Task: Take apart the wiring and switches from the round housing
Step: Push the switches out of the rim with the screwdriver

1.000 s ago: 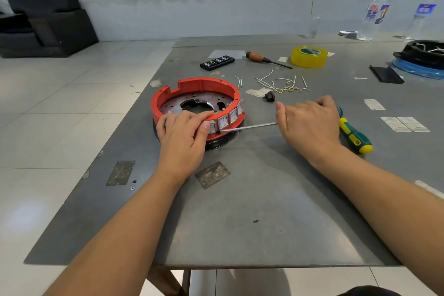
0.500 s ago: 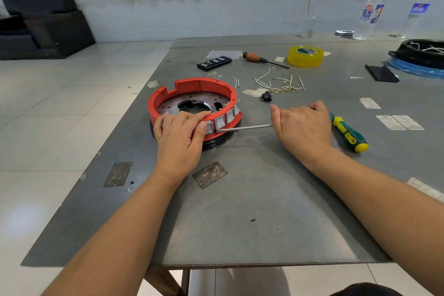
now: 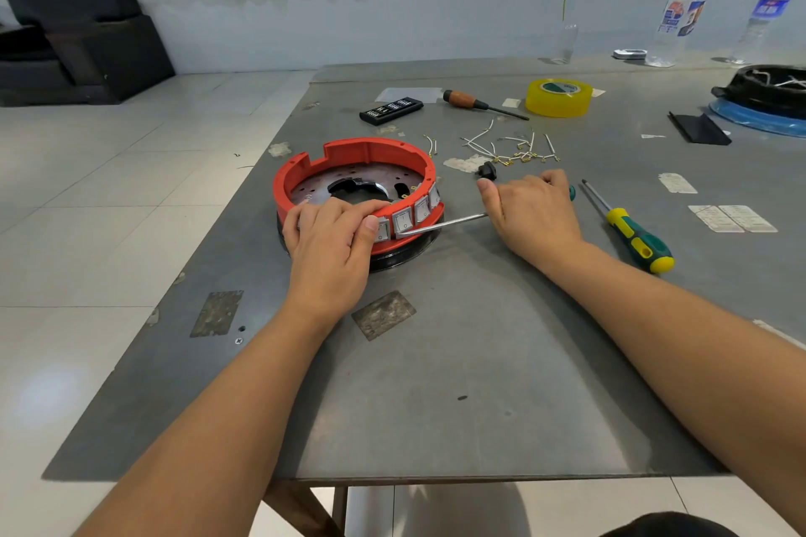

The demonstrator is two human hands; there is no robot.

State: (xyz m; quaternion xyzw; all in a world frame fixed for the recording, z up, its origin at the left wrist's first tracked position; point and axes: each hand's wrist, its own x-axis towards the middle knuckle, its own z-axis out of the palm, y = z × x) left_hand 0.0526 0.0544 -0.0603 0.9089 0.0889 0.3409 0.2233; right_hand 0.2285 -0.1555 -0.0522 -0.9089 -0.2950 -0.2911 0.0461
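A round red housing [image 3: 340,155] on a black base lies on the grey metal table [image 3: 458,362]. A row of white rocker switches [image 3: 410,216] fills its near right wall. My left hand [image 3: 331,244] grips the near rim, thumb on the leftmost switch. My right hand [image 3: 532,216] holds a screwdriver whose metal shaft [image 3: 440,225] points left, its tip at the lower edge of a switch. Loose white wires with brass terminals [image 3: 510,146] lie behind my right hand, and a small black part [image 3: 486,169] sits beside them.
A green and yellow screwdriver [image 3: 632,233] lies right of my right hand. Farther back are a wooden-handled screwdriver [image 3: 475,102], a black bit case [image 3: 391,110], a yellow tape roll [image 3: 558,97], another black housing [image 3: 767,89] and two bottles [image 3: 676,22].
Both hands stay where they were on the housing and the screwdriver. The view has shifted slightly; nothing has come off the housing.
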